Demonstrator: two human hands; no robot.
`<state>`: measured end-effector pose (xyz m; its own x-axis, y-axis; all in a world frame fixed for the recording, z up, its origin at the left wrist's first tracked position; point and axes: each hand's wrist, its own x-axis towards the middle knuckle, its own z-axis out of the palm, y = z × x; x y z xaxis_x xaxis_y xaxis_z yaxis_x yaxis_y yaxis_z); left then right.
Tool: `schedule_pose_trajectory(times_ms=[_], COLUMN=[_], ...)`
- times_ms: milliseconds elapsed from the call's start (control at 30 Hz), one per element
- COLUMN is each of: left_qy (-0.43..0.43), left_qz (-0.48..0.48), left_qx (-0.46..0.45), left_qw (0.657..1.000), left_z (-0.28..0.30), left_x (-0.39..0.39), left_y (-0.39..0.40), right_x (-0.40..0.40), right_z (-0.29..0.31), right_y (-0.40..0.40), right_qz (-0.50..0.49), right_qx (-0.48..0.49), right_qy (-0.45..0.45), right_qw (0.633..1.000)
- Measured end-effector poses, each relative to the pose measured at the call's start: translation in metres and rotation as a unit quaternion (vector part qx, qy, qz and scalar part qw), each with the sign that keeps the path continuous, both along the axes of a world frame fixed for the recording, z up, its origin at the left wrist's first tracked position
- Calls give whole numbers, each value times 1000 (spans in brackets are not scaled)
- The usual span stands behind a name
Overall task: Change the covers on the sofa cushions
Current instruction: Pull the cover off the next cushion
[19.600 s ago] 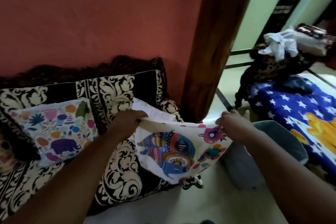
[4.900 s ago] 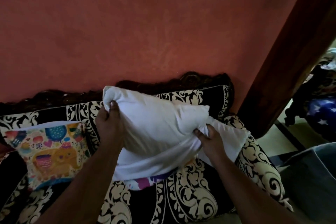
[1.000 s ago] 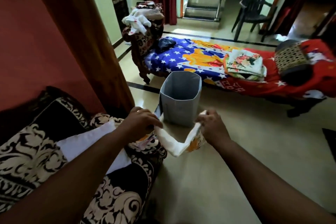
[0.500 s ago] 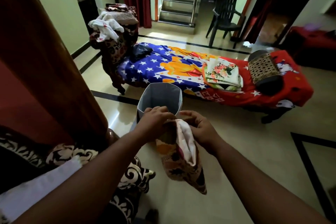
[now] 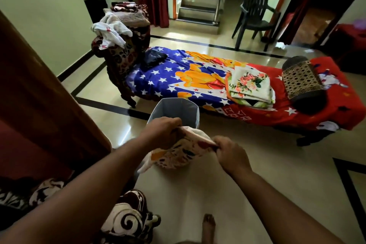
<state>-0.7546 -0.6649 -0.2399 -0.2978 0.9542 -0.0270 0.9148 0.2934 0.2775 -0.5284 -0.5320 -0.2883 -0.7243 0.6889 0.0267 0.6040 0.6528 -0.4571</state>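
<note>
Left hand (image 5: 162, 131) and right hand (image 5: 230, 153), fingers curled, each grip an edge of the printed cover (image 5: 178, 155), bunched and held just near of the grey bin (image 5: 174, 111) on the floor (image 5: 267, 174).

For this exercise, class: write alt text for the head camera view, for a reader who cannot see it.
Two hands, left hand and right hand, grip a bunched printed cushion cover just in front of an open grey fabric bin on the tiled floor. Behind it stands a daybed under a starry blue and red sheet, with folded floral linen on top.
</note>
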Motion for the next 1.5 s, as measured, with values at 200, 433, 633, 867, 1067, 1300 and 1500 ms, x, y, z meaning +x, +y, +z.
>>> schedule_pose_trajectory(times_ms=[200,433,633,867,1067,1300,1500], left_qy=[88,114,98,81,31,-16,-156], left_qz=[9,98,158,188,197,196,266], left_qx=[-89,-82,-54,-40,-41,-148,-281], left_qw=[992,985,981,978,979,969,909], left_z=[8,-15,-32,-65,-100,-172,-226], left_x=[-39,-68,-124,-223,-279,-267,-212], left_y=[47,100,147,195,208,192,178], right_x=[-40,-97,-164,-269,-326,-335,-331], right_z=[27,29,11,-8,-40,-106,-145], right_y=[96,177,225,273,292,296,299], right_qz=[108,132,129,116,117,164,236], right_qx=[20,26,-5,-14,-19,-37,-111], right_qy=[-58,-87,-111,-125,-124,-215,-318], right_qw=[992,987,985,985,985,962,912])
